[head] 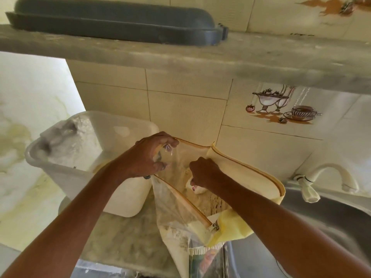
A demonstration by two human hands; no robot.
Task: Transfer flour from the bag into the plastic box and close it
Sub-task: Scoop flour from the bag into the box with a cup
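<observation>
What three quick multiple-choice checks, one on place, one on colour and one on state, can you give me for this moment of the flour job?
1. Where does the plastic box stand relative to the bag?
A. To its left
B. To its right, in the sink
C. On the upper shelf

2. What colour is the lid lying on the shelf?
A. Red
B. Dark grey
C. Yellow

3. What is the state of the box?
A. Closed with its lid
B. Tipped upside down
C. Open, with flour inside

Answers:
1 A, the box sits on the counter left of the bag, whose rim the left hand holds.
2 B, the lid on the shelf is dark grey.
3 C, the top is uncovered and white flour shows inside, while the right hand reaches into the bag.
</observation>
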